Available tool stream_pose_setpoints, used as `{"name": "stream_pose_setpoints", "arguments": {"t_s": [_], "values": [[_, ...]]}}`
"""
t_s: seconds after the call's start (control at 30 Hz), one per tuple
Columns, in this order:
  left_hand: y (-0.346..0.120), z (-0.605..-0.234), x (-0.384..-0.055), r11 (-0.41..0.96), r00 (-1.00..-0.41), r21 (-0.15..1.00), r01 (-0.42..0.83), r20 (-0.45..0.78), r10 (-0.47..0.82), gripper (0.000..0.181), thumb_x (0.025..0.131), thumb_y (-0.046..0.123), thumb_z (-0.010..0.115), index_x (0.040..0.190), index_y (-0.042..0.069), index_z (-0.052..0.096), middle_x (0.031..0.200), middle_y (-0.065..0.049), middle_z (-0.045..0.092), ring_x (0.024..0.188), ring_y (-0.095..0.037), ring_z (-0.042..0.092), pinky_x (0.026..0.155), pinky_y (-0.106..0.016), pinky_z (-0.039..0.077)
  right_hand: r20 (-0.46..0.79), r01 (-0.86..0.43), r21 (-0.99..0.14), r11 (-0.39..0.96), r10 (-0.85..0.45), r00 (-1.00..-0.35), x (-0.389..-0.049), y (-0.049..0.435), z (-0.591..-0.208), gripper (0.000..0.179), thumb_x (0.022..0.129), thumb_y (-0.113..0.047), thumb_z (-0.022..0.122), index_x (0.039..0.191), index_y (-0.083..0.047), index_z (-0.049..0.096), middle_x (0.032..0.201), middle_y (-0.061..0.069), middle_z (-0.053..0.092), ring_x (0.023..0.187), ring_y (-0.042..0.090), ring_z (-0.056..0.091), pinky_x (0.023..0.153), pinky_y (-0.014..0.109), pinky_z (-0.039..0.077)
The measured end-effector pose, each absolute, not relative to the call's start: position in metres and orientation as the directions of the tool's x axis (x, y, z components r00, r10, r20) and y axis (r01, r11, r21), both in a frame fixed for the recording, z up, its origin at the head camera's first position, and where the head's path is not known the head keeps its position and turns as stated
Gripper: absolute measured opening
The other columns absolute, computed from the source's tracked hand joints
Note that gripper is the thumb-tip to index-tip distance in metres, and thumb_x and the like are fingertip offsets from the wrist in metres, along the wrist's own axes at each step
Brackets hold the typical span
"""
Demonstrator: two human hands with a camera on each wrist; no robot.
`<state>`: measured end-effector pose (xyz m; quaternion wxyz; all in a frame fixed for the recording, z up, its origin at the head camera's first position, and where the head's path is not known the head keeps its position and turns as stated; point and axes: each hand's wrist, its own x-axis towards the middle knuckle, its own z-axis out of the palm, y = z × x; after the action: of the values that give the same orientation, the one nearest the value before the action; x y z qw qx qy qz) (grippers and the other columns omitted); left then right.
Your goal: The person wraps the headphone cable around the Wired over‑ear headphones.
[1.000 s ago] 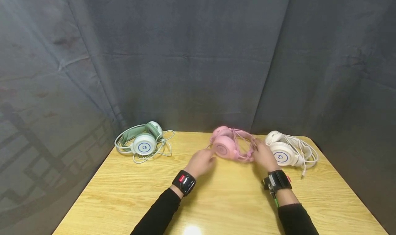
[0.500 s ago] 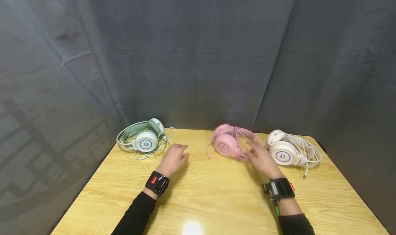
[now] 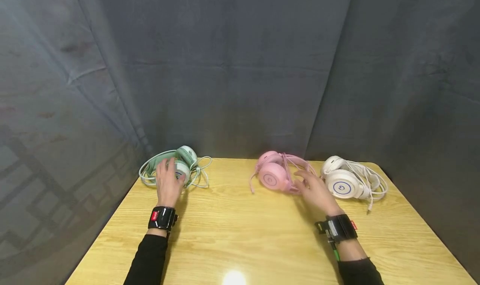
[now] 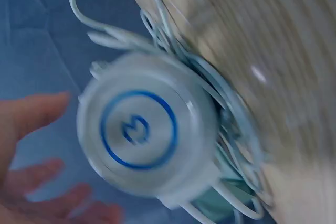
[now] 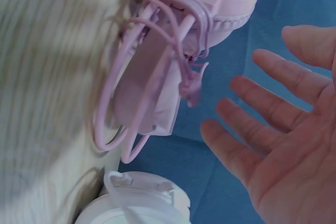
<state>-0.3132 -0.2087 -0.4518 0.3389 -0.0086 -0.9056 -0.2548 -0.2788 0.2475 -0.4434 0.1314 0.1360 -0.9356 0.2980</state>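
At the table's back left lie green-and-white headphones (image 3: 186,155) with a loosely looped cable. My left hand (image 3: 167,184) is over their near ear cup, fingers spread. In the left wrist view, that white ear cup (image 4: 147,129) with a blue ring faces the hand, and the fingers (image 4: 37,114) are apart from it. Pink headphones (image 3: 272,177) lie in the back middle, their cable wrapped about the headband. My right hand (image 3: 318,193) hovers just beside them; in the right wrist view its fingers (image 5: 273,98) are extended and hold nothing.
White headphones (image 3: 343,185) with a bundled cable lie at the back right, close to my right hand. The wooden table (image 3: 240,231) ends at a grey curtain (image 3: 225,89) behind it, with more curtain at both sides.
My left hand has moved left from beside the pink headphones to the green-and-white ones. My right hand has let go of the pink headphones and drawn slightly back.
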Motion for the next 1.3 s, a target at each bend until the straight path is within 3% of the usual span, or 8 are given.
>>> {"name": "stream_pose_setpoints", "arguments": {"t_s": [0.13,0.3,0.53,0.77,1.0,1.17,1.3], "values": [[-0.223,-0.457,-0.312,0.877,-0.856,0.475,0.068,0.479,-0.193,0.079,0.078,0.009,0.078,0.142,-0.006,0.036,0.139,-0.033,0.041,0.134,-0.048,0.035,0.105,-0.068,0.031,0.323,-0.342,-0.524,0.78,-0.19,-0.927,-0.278,0.246,-0.442,0.036,0.098,-0.021,0.058,0.131,-0.006,0.058,0.105,0.012,0.067,0.081,0.02,0.06,0.075,0.043,0.051],[-0.234,-0.459,-0.311,0.874,-0.92,0.485,0.02,0.352,-0.174,0.084,0.083,0.015,0.075,0.147,-0.008,0.026,0.141,-0.037,0.038,0.132,-0.053,0.036,0.113,-0.067,0.019,0.331,-0.37,-0.529,0.764,-0.216,-0.919,-0.278,0.244,-0.443,0.033,0.098,-0.017,0.059,0.128,-0.004,0.06,0.117,0.018,0.067,0.088,0.028,0.066,0.081,0.051,0.053],[-0.248,-0.462,-0.307,0.876,-0.941,0.479,-0.057,0.268,-0.208,0.078,0.082,0.022,0.075,0.141,-0.009,0.034,0.13,-0.039,0.045,0.123,-0.056,0.042,0.105,-0.07,0.022,0.328,-0.365,-0.519,0.773,-0.214,-0.92,-0.279,0.243,-0.443,0.033,0.097,-0.017,0.06,0.127,-0.004,0.06,0.116,0.018,0.068,0.086,0.025,0.067,0.08,0.049,0.054],[-0.253,-0.466,-0.309,0.869,-0.952,0.494,-0.017,0.259,-0.166,0.076,0.076,0.028,0.083,0.128,-0.009,0.042,0.118,-0.038,0.053,0.115,-0.053,0.049,0.109,-0.066,0.021,0.334,-0.383,-0.531,0.756,-0.229,-0.915,-0.28,0.24,-0.443,0.031,0.098,-0.017,0.059,0.126,-0.004,0.062,0.118,0.016,0.068,0.08,0.017,0.064,0.076,0.043,0.054],[-0.248,-0.466,-0.314,0.871,-0.958,0.488,0.06,0.273,-0.087,0.062,0.075,0.031,0.084,0.116,0.001,0.048,0.107,-0.026,0.065,0.098,-0.042,0.062,0.082,-0.055,0.046,0.358,-0.396,-0.54,0.743,-0.224,-0.906,-0.281,0.238,-0.443,0.028,0.098,-0.018,0.06,0.123,-0.005,0.064,0.121,0.014,0.068,0.082,0.02,0.067,0.076,0.042,0.054],[-0.24,-0.462,-0.313,0.886,-0.935,0.445,0.128,0.351,-0.042,0.057,0.074,0.033,0.085,0.112,0.007,0.051,0.105,-0.021,0.066,0.093,-0.04,0.064,0.073,-0.053,0.047,0.355,-0.408,-0.567,0.716,-0.234,-0.905,-0.281,0.235,-0.443,0.029,0.098,-0.017,0.059,0.124,-0.004,0.063,0.124,0.016,0.066,0.09,0.027,0.07,0.082,0.048,0.055],[-0.231,-0.459,-0.313,0.888,-0.911,0.434,0.153,0.409,-0.043,0.059,0.072,0.035,0.086,0.113,0.008,0.053,0.105,-0.019,0.068,0.094,-0.038,0.065,0.073,-0.052,0.046,0.35,-0.407,-0.57,0.713,-0.238,-0.906,-0.281,0.233,-0.442,0.031,0.098,-0.016,0.059,0.126,-0.002,0.061,0.128,0.018,0.064,0.098,0.035,0.069,0.089,0.054,0.052]]}}
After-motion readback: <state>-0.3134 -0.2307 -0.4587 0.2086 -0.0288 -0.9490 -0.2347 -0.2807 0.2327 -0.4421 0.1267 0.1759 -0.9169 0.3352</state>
